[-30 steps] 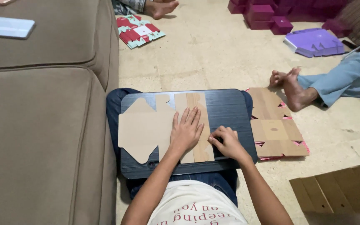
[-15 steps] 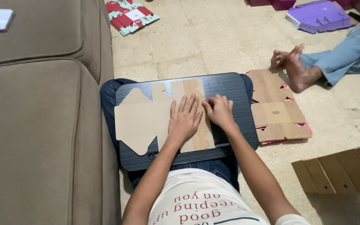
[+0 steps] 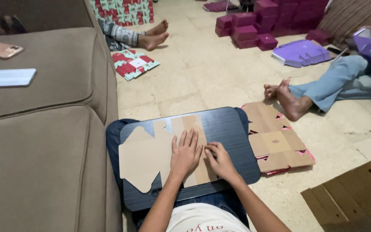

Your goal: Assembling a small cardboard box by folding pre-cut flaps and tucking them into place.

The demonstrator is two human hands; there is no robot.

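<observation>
A flat die-cut cardboard box blank (image 3: 147, 157) lies brown side up on a dark lap tray (image 3: 230, 133) across my legs. My left hand (image 3: 185, 152) presses flat on the blank's middle panel, fingers spread. My right hand (image 3: 219, 159) rests on the blank's right edge strip with fingers curled down onto the fold. Neither hand lifts anything.
A brown sofa (image 3: 39, 146) runs along my left, with two phones (image 3: 6, 77) on its cushion. A stack of flat blanks (image 3: 275, 141) lies right of the tray. Other people's bare feet (image 3: 290, 101) and legs, folded magenta boxes (image 3: 254, 30), purple sheets (image 3: 301, 52) and a cardboard carton (image 3: 357, 193) are on the floor.
The camera has tilted up, showing more of the room. My right hand has slid down the blank's right strip toward me; my left hand stays pressed on the blank.
</observation>
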